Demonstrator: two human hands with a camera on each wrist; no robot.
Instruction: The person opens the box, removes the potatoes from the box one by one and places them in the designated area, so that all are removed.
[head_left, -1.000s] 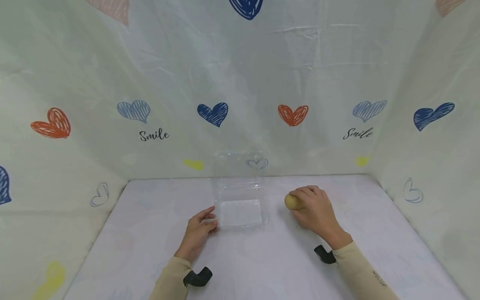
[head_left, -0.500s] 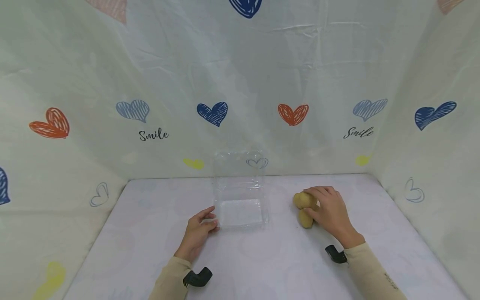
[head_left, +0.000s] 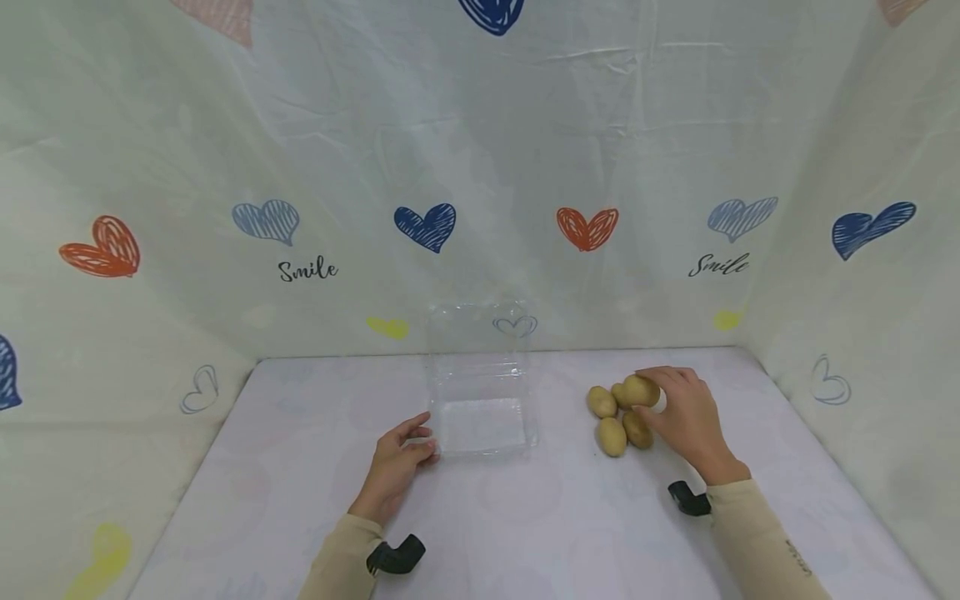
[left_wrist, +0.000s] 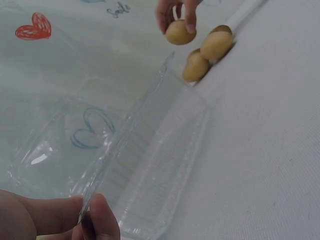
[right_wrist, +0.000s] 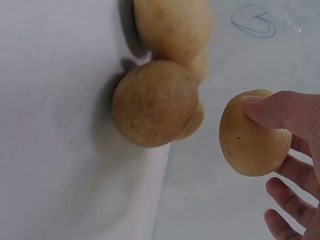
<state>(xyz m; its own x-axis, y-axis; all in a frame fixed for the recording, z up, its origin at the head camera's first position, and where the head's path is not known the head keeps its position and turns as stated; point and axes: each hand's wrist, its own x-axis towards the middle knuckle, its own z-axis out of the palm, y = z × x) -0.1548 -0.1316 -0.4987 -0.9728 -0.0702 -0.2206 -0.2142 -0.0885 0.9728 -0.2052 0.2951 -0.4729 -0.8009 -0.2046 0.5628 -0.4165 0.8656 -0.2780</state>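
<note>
My left hand (head_left: pixel 396 465) pinches the rim of a clear plastic box (head_left: pixel 486 452) at its left side. In the left wrist view, thumb and finger press on the edge of the box (left_wrist: pixel 145 120), whose lid stands raised at the back. My right hand (head_left: pixel 692 421) holds a potato (right_wrist: pixel 255 135) between thumb and fingers, off the table. Several more potatoes lie on the table close to it, among them a light one (head_left: pixel 611 437), a browner one (right_wrist: pixel 156 103) and one at the left (head_left: pixel 602 402). One potato is partly hidden behind the held one.
A white-covered table (head_left: pixel 525 533) carries everything. Behind and at both sides hangs a pale sheet (head_left: pixel 495 142) printed with hearts and writing. Black wrist mounts (head_left: pixel 396 554) stick out from both sleeves.
My right hand has moved right with the potato, bringing the potatoes on the table into sight. The left hand and the box have stayed in place.
</note>
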